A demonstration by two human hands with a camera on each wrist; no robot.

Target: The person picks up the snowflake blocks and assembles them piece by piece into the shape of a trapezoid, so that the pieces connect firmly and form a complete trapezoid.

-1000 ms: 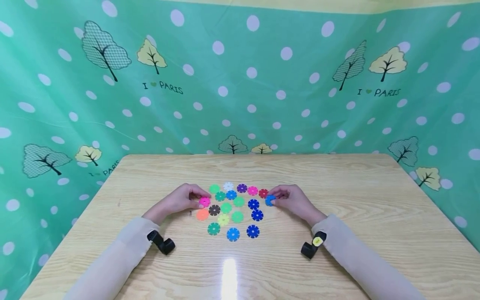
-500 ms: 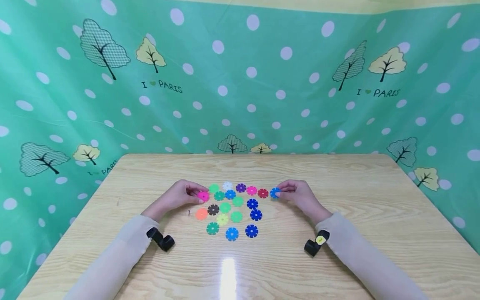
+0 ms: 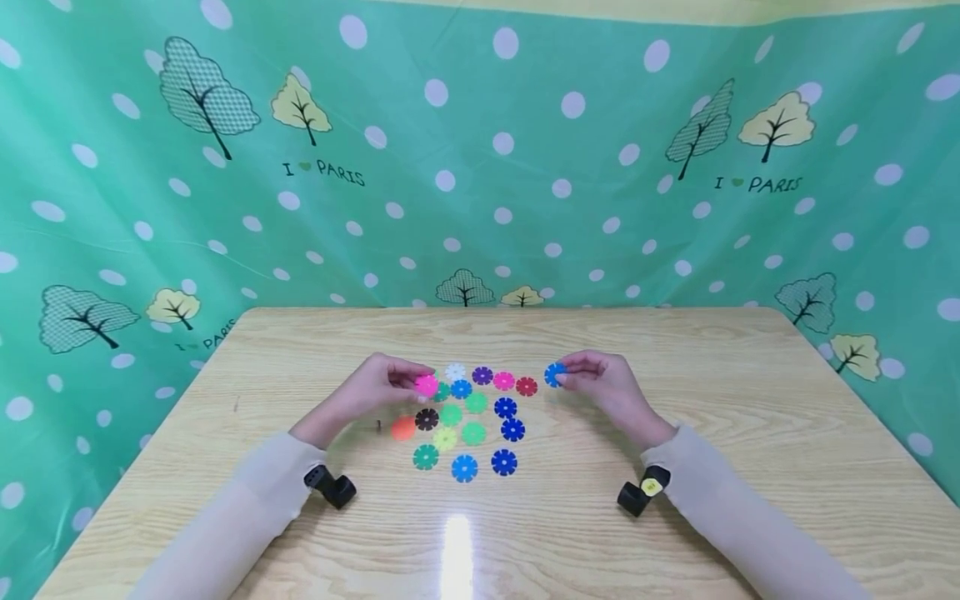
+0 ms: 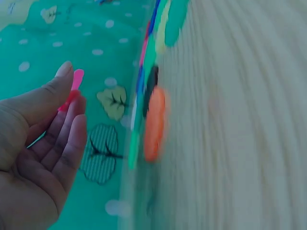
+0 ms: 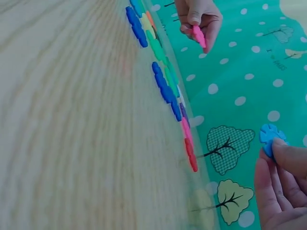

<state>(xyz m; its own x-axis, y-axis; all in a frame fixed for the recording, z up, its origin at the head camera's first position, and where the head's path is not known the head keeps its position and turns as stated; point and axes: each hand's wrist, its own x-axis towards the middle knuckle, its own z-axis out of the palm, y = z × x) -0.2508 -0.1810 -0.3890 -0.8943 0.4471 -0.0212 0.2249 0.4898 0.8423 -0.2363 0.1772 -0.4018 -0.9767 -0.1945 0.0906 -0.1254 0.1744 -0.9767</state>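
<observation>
My left hand [image 3: 378, 387] pinches a pink notched plastic disc [image 3: 427, 385] between thumb and fingers, above the left back part of the spread of discs. That disc partly hides a green one beneath it. In the left wrist view, the pink disc [image 4: 77, 79] is seen edge-on, raised off the table. On the other side, my right hand [image 3: 611, 392] pinches a light blue notched disc [image 3: 554, 374] to the right of the red disc [image 3: 527, 386]. The right wrist view shows this blue disc [image 5: 272, 138] tilted and apart from the table.
Several flat notched discs lie on the wooden table [image 3: 675, 350], among them an orange disc [image 3: 402, 429], a black disc [image 3: 427, 419], a white disc [image 3: 455, 372], a purple disc [image 3: 482, 376] and a dark blue disc [image 3: 504, 462]. A green dotted curtain [image 3: 510, 183] hangs behind.
The left hand has lifted the pink disc and carried it rightward over the green disc. The right hand has moved the blue disc right and up, away from the red one.
</observation>
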